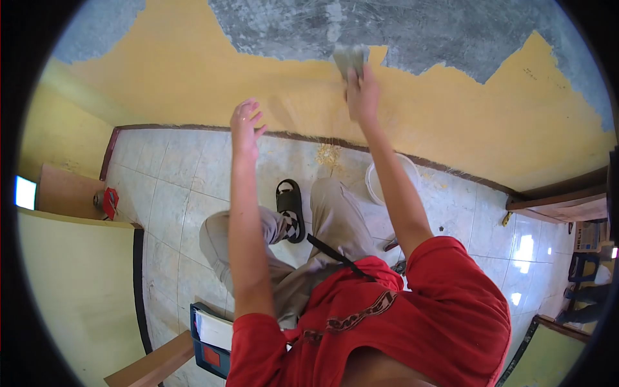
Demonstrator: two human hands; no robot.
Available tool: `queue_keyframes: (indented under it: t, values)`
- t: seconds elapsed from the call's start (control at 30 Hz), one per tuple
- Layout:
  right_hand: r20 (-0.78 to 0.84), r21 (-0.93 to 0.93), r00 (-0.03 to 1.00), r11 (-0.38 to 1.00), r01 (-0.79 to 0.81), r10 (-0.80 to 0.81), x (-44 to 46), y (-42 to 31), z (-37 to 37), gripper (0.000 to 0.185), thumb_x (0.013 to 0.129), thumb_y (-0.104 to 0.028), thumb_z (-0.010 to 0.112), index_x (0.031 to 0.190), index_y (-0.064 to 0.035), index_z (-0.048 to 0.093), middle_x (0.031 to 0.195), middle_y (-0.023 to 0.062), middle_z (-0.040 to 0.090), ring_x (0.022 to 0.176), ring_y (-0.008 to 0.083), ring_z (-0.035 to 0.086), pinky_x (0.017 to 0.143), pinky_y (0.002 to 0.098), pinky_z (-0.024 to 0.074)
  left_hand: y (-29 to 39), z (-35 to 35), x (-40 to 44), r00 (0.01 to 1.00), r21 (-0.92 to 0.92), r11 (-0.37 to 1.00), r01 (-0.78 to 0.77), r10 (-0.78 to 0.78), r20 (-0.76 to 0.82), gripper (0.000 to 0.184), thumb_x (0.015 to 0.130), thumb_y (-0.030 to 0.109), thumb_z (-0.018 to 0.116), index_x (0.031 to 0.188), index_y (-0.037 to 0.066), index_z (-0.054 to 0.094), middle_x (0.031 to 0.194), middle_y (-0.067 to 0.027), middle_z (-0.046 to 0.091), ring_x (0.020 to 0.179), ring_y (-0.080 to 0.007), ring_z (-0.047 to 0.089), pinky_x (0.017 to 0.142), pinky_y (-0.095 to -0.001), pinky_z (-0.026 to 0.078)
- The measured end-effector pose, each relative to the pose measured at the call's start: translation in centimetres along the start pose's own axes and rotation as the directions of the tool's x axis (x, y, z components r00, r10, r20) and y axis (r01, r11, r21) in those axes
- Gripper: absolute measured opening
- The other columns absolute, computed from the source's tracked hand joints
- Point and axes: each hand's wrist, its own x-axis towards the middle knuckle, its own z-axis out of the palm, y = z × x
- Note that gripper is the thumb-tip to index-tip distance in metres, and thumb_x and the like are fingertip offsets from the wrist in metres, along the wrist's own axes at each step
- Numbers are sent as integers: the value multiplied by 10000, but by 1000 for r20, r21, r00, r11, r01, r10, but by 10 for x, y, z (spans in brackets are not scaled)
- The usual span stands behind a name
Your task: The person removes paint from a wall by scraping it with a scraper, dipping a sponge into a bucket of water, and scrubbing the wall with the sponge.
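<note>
My right hand (363, 97) is closed round a scraper (350, 59), its wide blade slightly blurred against the wall. The blade lies where the yellow paint (296, 87) meets the bare grey patch (284, 29), along a ragged edge. My left hand (245, 126) is raised in front of the wall with its fingers apart and nothing in it. Below the scraper, a small heap of pale yellow flakes (327, 153) lies on the floor by the skirting.
A white bucket (407, 169) stands by the wall, partly behind my right forearm. A blue file box with papers (213, 330) sits at the lower left beside a wooden beam (151, 361). Wooden furniture (567, 205) is at the right. White tiles (164, 213) cover the floor.
</note>
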Motion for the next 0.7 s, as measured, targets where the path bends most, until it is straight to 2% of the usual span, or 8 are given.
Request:
queue_keyframes:
  t: [0.03,0.1,0.13,0.17,0.23,0.37,0.5,0.7]
  values:
    - [-49,-152,997,987,47,-55,-16,51,0,179,984,-175,542,1033,-5,517,741,136,644,475,182,584,451,341,446,18,-1,-9,996,113,991,-69,62,67,467,940,362,521,1342,123,509,1354,-74,540,1202,-254,515,952,-442,433]
    - [164,57,866,872,-486,472,-86,105,-13,156,962,-157,545,973,-4,515,678,133,616,404,209,550,389,370,430,40,-4,-24,983,218,964,-149,121,137,439,938,360,534,1304,118,542,1330,-69,563,1193,-233,524,948,-422,437]
    - [92,-45,878,883,-468,470,-126,122,-16,153,990,-153,520,937,-11,539,633,78,574,376,146,516,339,323,392,46,-6,-32,965,337,920,-199,125,230,410,932,365,548,1257,116,570,1291,-59,587,1171,-207,533,941,-404,438]
    - [137,-80,807,819,-569,574,-155,119,-25,129,978,-138,523,960,-10,526,678,89,593,398,147,515,347,313,401,46,-9,-37,940,447,858,-254,110,323,385,926,371,563,1211,113,598,1252,-48,611,1150,-181,543,934,-385,440]
    - [177,91,599,593,-800,781,-192,105,-32,118,968,-125,524,985,-10,509,725,99,603,436,148,523,365,304,416,32,-9,-38,928,455,861,-226,49,369,365,923,372,571,1185,119,607,1218,-34,623,1132,-161,547,923,-378,443]
    - [168,226,596,557,-799,785,-207,91,-35,126,963,-124,534,1004,-9,505,752,102,612,471,144,529,387,295,428,-66,-19,-12,892,430,902,-23,-176,417,336,931,385,573,1149,132,617,1145,-10,639,1092,-155,572,884,-367,468]
    - [150,180,689,666,-724,709,-176,51,-60,124,963,-125,536,1028,-22,513,758,104,608,473,131,514,402,281,424,-144,-20,-12,845,337,920,200,-336,417,319,948,388,562,1140,141,622,1130,-17,646,1048,-178,611,862,-374,491]
    - [-2,215,824,805,-553,567,-133,-17,-88,134,960,-120,542,1029,-9,515,757,107,615,457,113,508,390,276,403,-216,-27,9,758,233,928,290,-372,536,240,927,351,592,1047,153,655,1009,16,665,876,-135,643,717,-313,490]
